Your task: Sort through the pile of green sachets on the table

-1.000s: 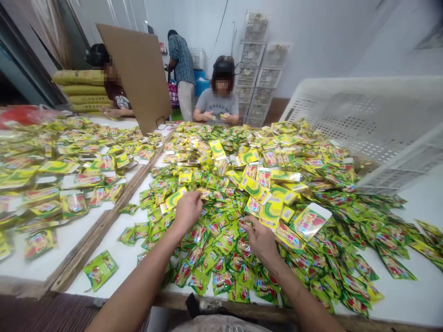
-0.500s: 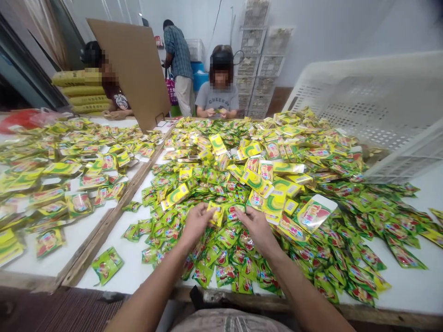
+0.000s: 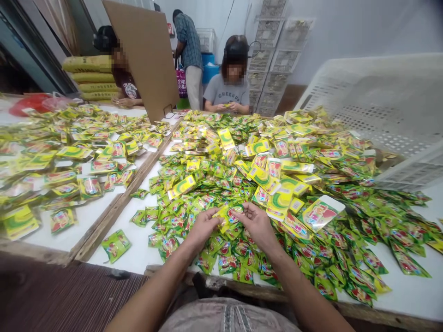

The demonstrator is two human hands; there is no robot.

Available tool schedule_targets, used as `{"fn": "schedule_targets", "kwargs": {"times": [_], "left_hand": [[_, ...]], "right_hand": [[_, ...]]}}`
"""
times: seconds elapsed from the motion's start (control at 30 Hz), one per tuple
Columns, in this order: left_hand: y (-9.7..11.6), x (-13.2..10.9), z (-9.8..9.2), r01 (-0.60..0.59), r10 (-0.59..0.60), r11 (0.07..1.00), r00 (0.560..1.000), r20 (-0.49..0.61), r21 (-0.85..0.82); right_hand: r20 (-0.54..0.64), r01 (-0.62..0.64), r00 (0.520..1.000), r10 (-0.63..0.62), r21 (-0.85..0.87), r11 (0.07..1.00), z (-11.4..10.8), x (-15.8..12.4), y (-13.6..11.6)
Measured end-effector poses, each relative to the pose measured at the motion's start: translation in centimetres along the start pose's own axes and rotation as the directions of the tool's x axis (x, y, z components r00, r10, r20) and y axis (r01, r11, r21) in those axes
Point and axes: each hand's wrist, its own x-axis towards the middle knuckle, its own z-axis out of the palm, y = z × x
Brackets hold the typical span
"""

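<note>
Left hand (image 3: 202,227) is pinching a yellow packet (image 3: 224,225) at one end; right hand (image 3: 260,228) is gripping a printed green sachet (image 3: 236,214) just beside it. Both are being held above a heap of green sachets (image 3: 227,262), while yellow cartons (image 3: 281,203) are lying near the right hand.

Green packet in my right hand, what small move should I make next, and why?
Perhaps line the green packet up with the yellow piece: your right hand pinches the packet, your left hand holds the yellow piece, and both sit close together. I can't tell if the yellow piece is open, so pushing seems early.
</note>
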Motion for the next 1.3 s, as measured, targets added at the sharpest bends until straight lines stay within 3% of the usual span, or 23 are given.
{"fn": "schedule_targets", "kwargs": {"times": [0.1, 0.33, 0.47, 0.53, 0.6, 0.63, 0.7, 0.77, 0.87, 0.93, 1.03, 1.1, 1.17, 1.23, 1.3], "left_hand": [[0.2, -0.1, -0.1, -0.068, 0.068, 0.998, 0.998, 0.016, 0.015], [-0.3, 0.3, -0.8, -0.112, 0.109, 0.990, 0.993, 0.042, 0.087], [0.6, 0.7, -1.5, -0.107, 0.085, 0.979, 0.988, 0.129, 0.174], [2.0, 1.2, -2.5, -0.105, 0.061, 0.956, 0.984, 0.166, 0.272], [3.8, 2.3, -4.0, -0.179, 0.161, 0.854, 0.984, 0.078, 0.489], [4.7, 3.1, -4.9, -0.206, 0.264, 0.745, 0.964, 0.002, 0.635], [6.2, 4.8, -6.6, -0.135, 0.426, 0.464, 0.901, -0.087, 0.875], [7.1, 6.4, -8.0, -0.029, 0.436, 0.276, 0.895, -0.098, 0.961], [7.8, 7.1, -8.7, 0.005, 0.389, 0.218, 0.917, -0.091, 0.976], [8.1, 6.2, -8.3, -0.023, 0.463, 0.278, 0.879, -0.113, 0.960], [7.7, 3.7, -7.2, -0.182, 0.564, 0.575, 0.795, -0.225, 0.797], [6.6, 2.1, -6.5, -0.255, 0.476, 0.786, 0.830, -0.290, 0.563], [4.8, 1.0, -6.0, -0.191, 0.309, 0.913, 0.901, -0.305, 0.360], [2.6, 0.4, -5.5, -0.093, 0.168, 0.967, 0.932, -0.321, 0.235], [0.7, 0.1, -5.0, -0.074, 0.115, 0.988, 0.935, -0.334, 0.134]], "right_hand": [[0.003, 0.021, 1.000, -0.021, -0.060, 0.998, 0.3, 0.2, -0.5], [0.152, -0.144, 0.981, 0.123, 0.136, 0.980, 0.5, 0.0, 0.3], [0.288, -0.159, 0.943, 0.167, -0.051, 0.986, 0.1, -0.1, -0.2], [0.211, -0.103, 0.969, 0.132, -0.142, 0.984, -0.1, -0.1, -0.4], [0.064, -0.049, 0.996, 0.065, -0.230, 0.972, -0.3, 0.0, -0.4], [0.001, -0.036, 0.999, 0.037, -0.270, 0.962, -0.3, 0.1, -0.3], [-0.086, -0.048, 0.996, 0.021, -0.324, 0.945, -0.1, 0.1, 0.1], [-0.121, -0.080, 0.992, 0.041, -0.341, 0.937, 0.1, 0.0, 0.5], [-0.106, -0.089, 0.993, 0.059, -0.312, 0.946, 0.2, -0.3, 0.9], [-0.066, -0.085, 0.995, 0.071, -0.253, 0.964, -0.1, -0.4, 1.1], [-0.045, -0.109, 0.993, 0.105, -0.120, 0.987, -0.7, -0.4, 1.1], [-0.048, -0.101, 0.994, 0.099, -0.039, 0.994, -0.8, -0.4, 1.1], [-0.057, -0.085, 0.995, 0.086, 0.019, 0.996, -0.7, -0.2, 1.1], [-0.112, -0.078, 0.990, 0.089, 0.095, 0.992, -0.6, 0.1, 1.1], [-0.193, -0.054, 0.977, 0.089, 0.181, 0.982, -0.5, 0.4, 1.1]]}}
